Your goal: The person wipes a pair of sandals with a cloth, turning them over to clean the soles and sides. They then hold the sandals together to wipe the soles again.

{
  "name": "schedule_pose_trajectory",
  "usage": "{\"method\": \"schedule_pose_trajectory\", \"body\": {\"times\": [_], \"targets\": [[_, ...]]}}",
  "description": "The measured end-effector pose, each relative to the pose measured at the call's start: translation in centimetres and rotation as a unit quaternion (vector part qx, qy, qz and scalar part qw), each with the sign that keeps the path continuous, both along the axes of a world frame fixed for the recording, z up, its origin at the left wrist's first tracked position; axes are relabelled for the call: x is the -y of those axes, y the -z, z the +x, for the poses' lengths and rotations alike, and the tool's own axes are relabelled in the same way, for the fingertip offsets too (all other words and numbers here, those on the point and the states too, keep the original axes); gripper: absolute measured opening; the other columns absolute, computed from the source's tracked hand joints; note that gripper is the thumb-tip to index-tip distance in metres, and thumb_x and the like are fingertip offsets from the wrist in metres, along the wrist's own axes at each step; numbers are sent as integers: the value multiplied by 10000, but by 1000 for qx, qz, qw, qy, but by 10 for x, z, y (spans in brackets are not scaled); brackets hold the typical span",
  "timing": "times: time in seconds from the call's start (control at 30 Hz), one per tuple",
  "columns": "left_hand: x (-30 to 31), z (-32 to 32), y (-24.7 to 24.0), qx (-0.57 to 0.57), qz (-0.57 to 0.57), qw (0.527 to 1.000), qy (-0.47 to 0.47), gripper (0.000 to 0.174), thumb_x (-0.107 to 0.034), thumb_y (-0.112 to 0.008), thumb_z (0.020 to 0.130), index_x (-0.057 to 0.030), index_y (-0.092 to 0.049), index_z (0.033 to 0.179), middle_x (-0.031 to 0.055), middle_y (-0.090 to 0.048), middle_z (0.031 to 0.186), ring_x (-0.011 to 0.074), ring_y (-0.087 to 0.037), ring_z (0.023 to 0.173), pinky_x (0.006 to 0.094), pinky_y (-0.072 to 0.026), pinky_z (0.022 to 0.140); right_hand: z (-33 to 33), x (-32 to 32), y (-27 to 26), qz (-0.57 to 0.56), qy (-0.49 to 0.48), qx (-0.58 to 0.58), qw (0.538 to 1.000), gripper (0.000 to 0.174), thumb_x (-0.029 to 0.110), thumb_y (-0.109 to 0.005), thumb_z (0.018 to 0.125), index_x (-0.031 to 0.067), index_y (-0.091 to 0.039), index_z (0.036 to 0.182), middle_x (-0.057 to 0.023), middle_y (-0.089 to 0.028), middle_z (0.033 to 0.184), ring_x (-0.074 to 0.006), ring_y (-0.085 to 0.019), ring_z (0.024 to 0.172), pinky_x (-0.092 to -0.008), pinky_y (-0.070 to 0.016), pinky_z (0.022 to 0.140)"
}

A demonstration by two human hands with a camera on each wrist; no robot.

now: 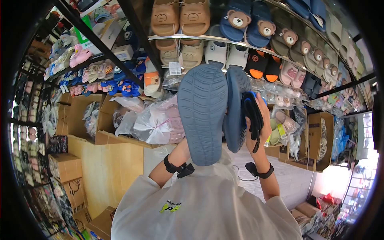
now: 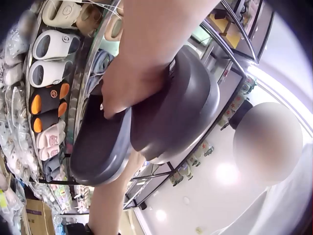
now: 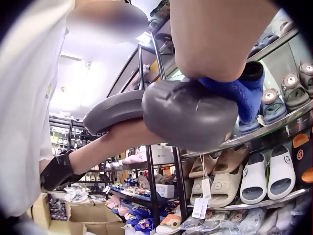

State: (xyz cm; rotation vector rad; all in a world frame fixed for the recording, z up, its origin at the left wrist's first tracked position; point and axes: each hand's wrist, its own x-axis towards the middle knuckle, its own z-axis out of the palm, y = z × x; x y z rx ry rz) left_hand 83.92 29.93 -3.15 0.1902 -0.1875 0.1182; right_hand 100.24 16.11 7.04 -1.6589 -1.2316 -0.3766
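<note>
A pair of dark blue-grey rubber slippers is raised before the chest. In the head view the left slipper [image 1: 202, 114] shows its ridged sole, and the other slipper [image 1: 235, 116] is turned edge-on beside it. My left hand [image 2: 128, 90] grips the slippers, its fingers curled at an inner edge in the left wrist view; the left slipper hides it from the head camera. My right hand [image 1: 261, 124] holds a fuzzy blue cloth pad [image 3: 249, 93] with a black strap [image 1: 255, 120], close against the outer side of the right slipper.
Shelves of slippers rise ahead, with brown bear slippers [image 1: 195, 18] and white slippers [image 1: 237, 59] among them. Below stand open cardboard boxes [image 1: 82, 116] and plastic-bagged slippers [image 1: 160, 124]. Black metal posts [image 1: 136, 36] divide the racks.
</note>
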Motion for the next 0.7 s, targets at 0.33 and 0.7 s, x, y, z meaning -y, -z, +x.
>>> {"method": "schedule_pose_trajectory", "body": {"times": [0.33,0.7], "targets": [[4,5,-13,94,5,995,12,446,-203,-443,1099,-27,-424,1507,93,-560,1441,171,-584,1241,313,-515,1038,-8,6,-22,-4,-25,122,992,459,95,-719,854,10,-659,1300,-199,-637,1367,-386,-585,1289,-473,-431,1092],[-10,-25,-18,-42,277,920,-273,435,-150,-474,1081,-14,-432,1492,80,-555,1428,148,-583,1209,267,-505,1016,-40,49,13,-45,-217,346,912,353,143,-661,906,238,-691,1245,-33,-676,1315,-222,-657,1191,-397,-468,1058]]}}
